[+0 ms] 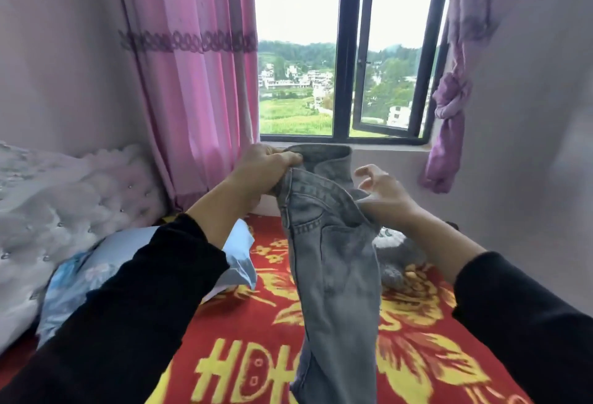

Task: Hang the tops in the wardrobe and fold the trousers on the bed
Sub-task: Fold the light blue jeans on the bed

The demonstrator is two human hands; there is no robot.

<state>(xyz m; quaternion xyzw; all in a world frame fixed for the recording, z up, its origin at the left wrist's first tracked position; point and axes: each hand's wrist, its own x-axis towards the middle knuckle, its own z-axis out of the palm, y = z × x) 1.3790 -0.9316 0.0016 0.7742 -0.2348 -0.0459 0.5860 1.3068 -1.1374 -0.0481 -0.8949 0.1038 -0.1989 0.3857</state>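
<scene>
Currently the faded grey denim trousers (333,243) are being held up over the red, yellow-flowered bed cover (256,323), the waistband (321,150) being gripped by the left hand (266,166), while the right hand (385,195) is resting against the other side, fingers loosely curled; whether anything is being pinched there cannot be told. Ideally both waistband corners are being secured and the legs matched before being laid flat.

The grey jeans (333,259) run past the lower picture edge, cutting off the leg ends. Denim hides the right hand's (383,193) thumb, so its grip cannot be determined. A grey garment (398,252) on the bed (256,323) lies partly behind the jeans.
</scene>
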